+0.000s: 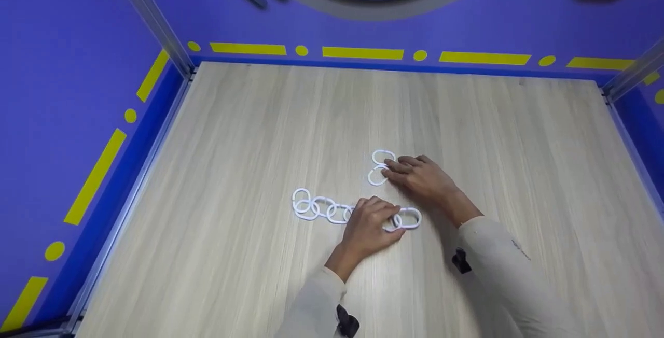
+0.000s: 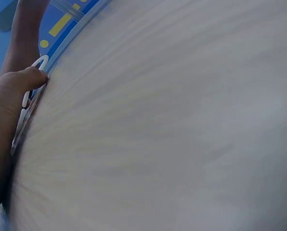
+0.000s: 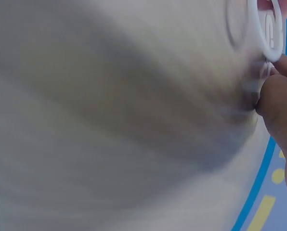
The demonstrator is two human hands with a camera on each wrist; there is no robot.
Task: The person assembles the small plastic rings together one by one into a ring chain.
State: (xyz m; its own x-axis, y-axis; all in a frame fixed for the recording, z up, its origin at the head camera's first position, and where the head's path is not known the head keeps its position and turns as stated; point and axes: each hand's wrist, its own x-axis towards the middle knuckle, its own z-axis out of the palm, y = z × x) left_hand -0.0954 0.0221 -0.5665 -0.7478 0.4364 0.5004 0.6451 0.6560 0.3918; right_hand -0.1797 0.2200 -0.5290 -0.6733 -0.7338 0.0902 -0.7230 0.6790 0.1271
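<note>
A chain of several white plastic C-shaped links [image 1: 338,214] lies across the wooden table. My left hand [image 1: 371,224] grips it near its right end, with the thumb and fingers around a link. In the left wrist view the thumb [image 2: 30,78] rests against a white link [image 2: 41,61]. Beyond the chain are two white links, a far one [image 1: 383,152] and a near one [image 1: 374,181], right beside each other. The outstretched fingertips of my right hand [image 1: 423,178] lie over their right edges. In the right wrist view a white link [image 3: 280,33] appears close above that hand.
The light wooden table [image 1: 249,136] has blue panels with yellow marks [image 1: 363,53] along its back and sides. Metal frame posts [image 1: 155,22] stand at the corners. Both forearms wear light sleeves [image 1: 503,265] with black clips.
</note>
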